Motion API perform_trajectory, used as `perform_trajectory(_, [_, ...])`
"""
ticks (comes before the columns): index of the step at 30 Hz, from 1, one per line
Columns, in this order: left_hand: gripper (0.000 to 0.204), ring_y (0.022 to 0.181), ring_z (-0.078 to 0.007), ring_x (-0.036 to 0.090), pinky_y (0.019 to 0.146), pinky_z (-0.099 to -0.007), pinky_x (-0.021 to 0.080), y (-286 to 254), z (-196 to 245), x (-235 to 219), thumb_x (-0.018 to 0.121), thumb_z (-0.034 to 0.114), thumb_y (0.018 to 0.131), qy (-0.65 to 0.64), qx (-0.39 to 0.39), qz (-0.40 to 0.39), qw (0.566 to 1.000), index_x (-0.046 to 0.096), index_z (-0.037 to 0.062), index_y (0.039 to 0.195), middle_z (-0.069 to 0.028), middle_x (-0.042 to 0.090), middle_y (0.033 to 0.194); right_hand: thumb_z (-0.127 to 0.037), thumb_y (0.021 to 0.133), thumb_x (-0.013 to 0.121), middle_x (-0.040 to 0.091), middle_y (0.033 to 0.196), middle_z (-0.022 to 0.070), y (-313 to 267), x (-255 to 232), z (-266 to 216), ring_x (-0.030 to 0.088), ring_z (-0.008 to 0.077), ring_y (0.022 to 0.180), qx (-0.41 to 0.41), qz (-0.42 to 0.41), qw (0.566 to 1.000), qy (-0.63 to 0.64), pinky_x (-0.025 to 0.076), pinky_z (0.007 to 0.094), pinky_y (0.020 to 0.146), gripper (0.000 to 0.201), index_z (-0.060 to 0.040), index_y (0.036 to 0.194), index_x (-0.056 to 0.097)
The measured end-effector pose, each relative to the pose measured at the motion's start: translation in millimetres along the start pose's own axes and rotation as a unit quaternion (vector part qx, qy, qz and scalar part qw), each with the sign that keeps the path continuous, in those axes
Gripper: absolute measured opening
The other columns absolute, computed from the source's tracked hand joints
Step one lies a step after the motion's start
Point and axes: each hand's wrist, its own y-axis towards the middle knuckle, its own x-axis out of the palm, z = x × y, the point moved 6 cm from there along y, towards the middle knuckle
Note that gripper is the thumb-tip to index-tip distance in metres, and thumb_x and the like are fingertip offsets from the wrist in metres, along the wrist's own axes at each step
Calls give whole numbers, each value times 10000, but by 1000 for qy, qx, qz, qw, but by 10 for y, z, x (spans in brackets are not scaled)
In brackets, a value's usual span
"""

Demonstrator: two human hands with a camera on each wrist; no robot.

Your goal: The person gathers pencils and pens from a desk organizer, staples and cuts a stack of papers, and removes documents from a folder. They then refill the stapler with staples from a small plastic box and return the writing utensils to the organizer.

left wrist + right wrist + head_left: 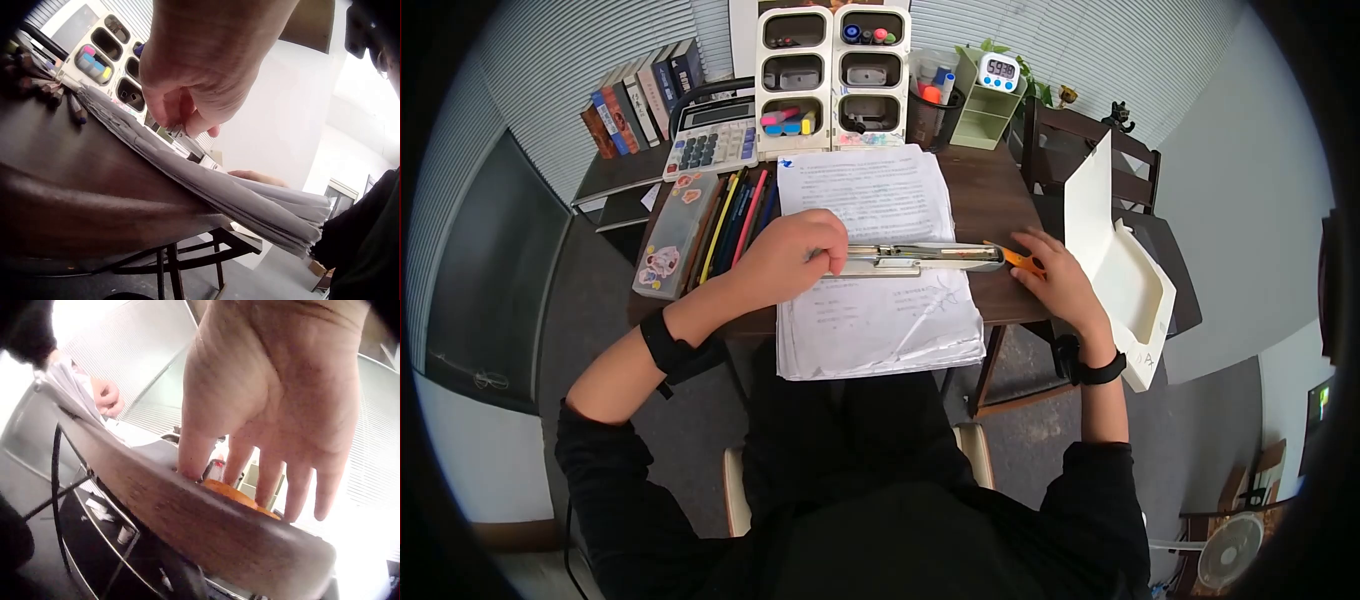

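Observation:
A long silver stapler [945, 256] lies crosswise over a thick stack of printed paper [870, 330]. My left hand [790, 258] grips its left end, fingers curled around it. In the left wrist view that hand [200, 81] pinches the metal end close over the paper, its fingertips partly hiding it. My right hand [1055, 280] is at the desk's right side, beside the stapler's far end. An orange plastic thing [1022, 262] lies under its fingers. The right wrist view shows straight, spread fingers [269, 475] reaching down around the orange thing at the desk edge.
Pencils [740, 215] and a stickered case [668, 245] lie left of the paper. Behind stand a calculator [712, 140], a white organizer [832, 75], a pen cup [930, 115] and a green holder [980, 120] with a timer. An opened white box [1145, 310] is at the right.

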Motion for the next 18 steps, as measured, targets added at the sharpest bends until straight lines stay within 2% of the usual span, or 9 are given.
perform_trajectory(1, [111, 761, -183, 602, 685, -284, 477, -1, -22, 1, 549, -101, 694, -1, -3, 1, 1000, 576, 5, 675, -68, 594, 845, -199, 839, 650, 586, 1201, 183, -21, 7, 47, 543, 342, 1138, 9, -17, 1000, 21, 435, 398, 969, 373, -77, 1188, 605])
perform_trajectory(3, [111, 760, -185, 602, 689, -283, 477, 1, -34, 1, 548, -99, 692, -3, -5, 2, 1000, 576, 7, 674, -67, 593, 842, -196, 839, 647, 600, 1175, 175, -17, 24, 110, 560, 336, 1107, 12, -1, 1000, -4, 450, 397, 944, 334, -69, 1147, 626])
perform_trajectory(5, [101, 794, -230, 586, 705, -310, 464, 7, -33, -5, 545, -72, 680, -5, -11, -2, 1000, 574, 24, 691, -71, 587, 817, -193, 840, 643, 615, 1148, 167, 31, -21, 95, 577, 331, 1075, 13, 16, 999, -29, 466, 395, 918, 298, -61, 1106, 646])
perform_trajectory(7, [100, 791, -230, 584, 702, -310, 463, 30, -12, -12, 546, -70, 683, -7, -5, -10, 1000, 576, 24, 694, -71, 585, 818, -229, 840, 642, 628, 1109, 177, 172, -55, 42, 619, 324, 983, 85, -14, 990, -108, 505, 400, 832, 258, -42, 1018, 664])
perform_trajectory(9, [98, 787, -230, 583, 698, -311, 462, 42, 10, -27, 548, -68, 686, -6, -2, -18, 1000, 578, 25, 696, -71, 582, 820, -266, 849, 631, 639, 1066, 189, 378, -24, 16, 629, 338, 946, 86, -35, 984, -149, 511, 409, 797, 275, -44, 1008, 664])
perform_trajectory(11, [117, 813, -193, 585, 731, -290, 466, 58, 28, -16, 553, -88, 692, 12, -13, -39, 999, 584, 25, 684, -64, 584, 843, -303, 858, 620, 651, 1023, 200, 616, 39, -7, 639, 352, 909, 88, -55, 977, -187, 516, 418, 761, 297, -46, 998, 664])
perform_trajectory(13, [120, 818, -196, 582, 733, -292, 465, 58, 27, -5, 553, -89, 692, 14, -18, -44, 999, 586, 26, 688, -62, 582, 848, -391, 871, 594, 668, 895, 208, 861, 148, -46, 652, 359, 837, 68, -95, 973, -199, 519, 442, 721, 363, -50, 975, 666])
perform_trajectory(16, [120, 820, -203, 581, 733, -299, 464, 56, 40, 11, 558, -87, 699, 14, -33, -42, 998, 589, 29, 699, -61, 584, 841, -439, 862, 596, 679, 829, 178, 1110, 180, -120, 665, 341, 811, 62, -84, 978, -181, 534, 426, 709, 424, -23, 916, 660])
perform_trajectory(18, [118, 817, -207, 583, 732, -303, 465, 50, 20, 15, 563, -85, 704, 11, -46, -36, 998, 591, 30, 707, -63, 587, 829, -465, 863, 587, 681, 841, 169, 1093, 115, -278, 666, 329, 805, 52, -61, 980, -184, 537, 411, 698, 434, -39, 893, 663])
